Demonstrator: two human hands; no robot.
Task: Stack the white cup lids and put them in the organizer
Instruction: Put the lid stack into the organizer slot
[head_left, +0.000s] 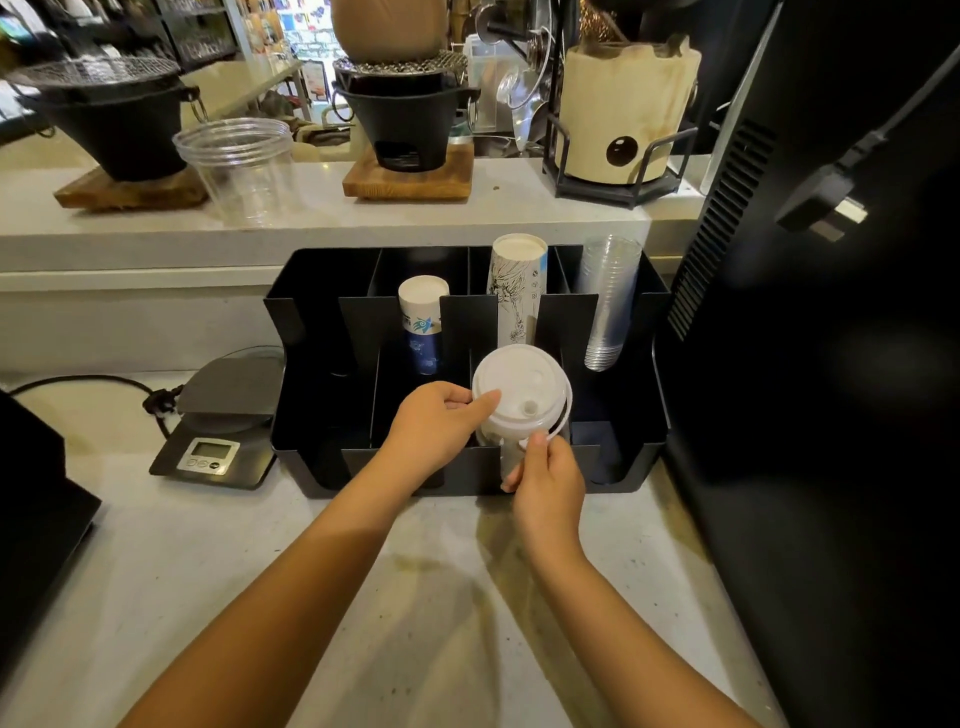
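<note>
Dim warm light overhead — soft arm shadows on counter (363, 597); edges bowed, right side black.

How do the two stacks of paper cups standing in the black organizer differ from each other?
The left paper cup stack is shorter and carries blue print; the right paper cup stack is taller, reaches above the dividers, and carries black line drawings. The left one stands one compartment further from the clear plastic cups. Both are white, upside down, in the organizer.

Scale (218, 415) left of organizer (613, 467); cups (605, 306) inside.
</note>
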